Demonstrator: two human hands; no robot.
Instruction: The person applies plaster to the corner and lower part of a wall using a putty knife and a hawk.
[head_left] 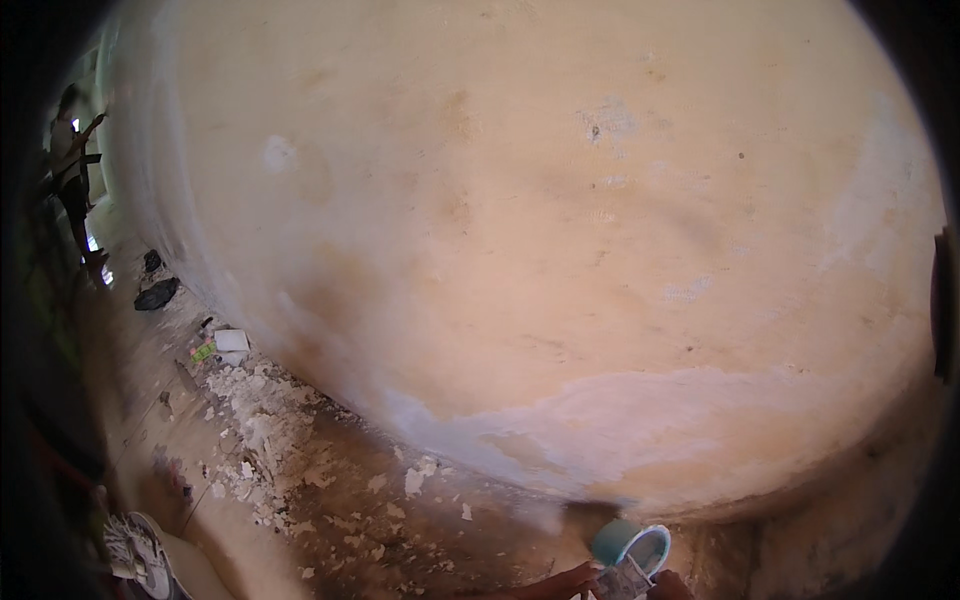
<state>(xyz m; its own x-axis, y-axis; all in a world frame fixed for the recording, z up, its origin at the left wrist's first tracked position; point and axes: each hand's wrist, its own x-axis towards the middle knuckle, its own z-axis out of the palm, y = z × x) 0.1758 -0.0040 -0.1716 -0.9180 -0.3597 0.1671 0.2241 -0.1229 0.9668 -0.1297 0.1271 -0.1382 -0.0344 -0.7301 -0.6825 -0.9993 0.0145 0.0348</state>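
At the bottom edge, my left hand (572, 580) appears closed on a grey, plaster-smeared flat tool (618, 581), mostly cut off by the frame. My right hand (668, 586) is just right of that tool, too cropped to show its fingers clearly. A teal round container (610, 542) with a pale rim lies tipped just beyond the tool, close to the foot of a large wall (520, 230). The wall is pale peach, with whitish patches, small pits and a broad pinkish-white band low down.
Flaked plaster and dust (255, 440) litter the floor (230, 550). Dark bags (157, 293) and a white box (231, 340) lie along the wall's foot. A white bucket (180, 565) with tools stands lower left. Another person (70, 150) stands at the far left.
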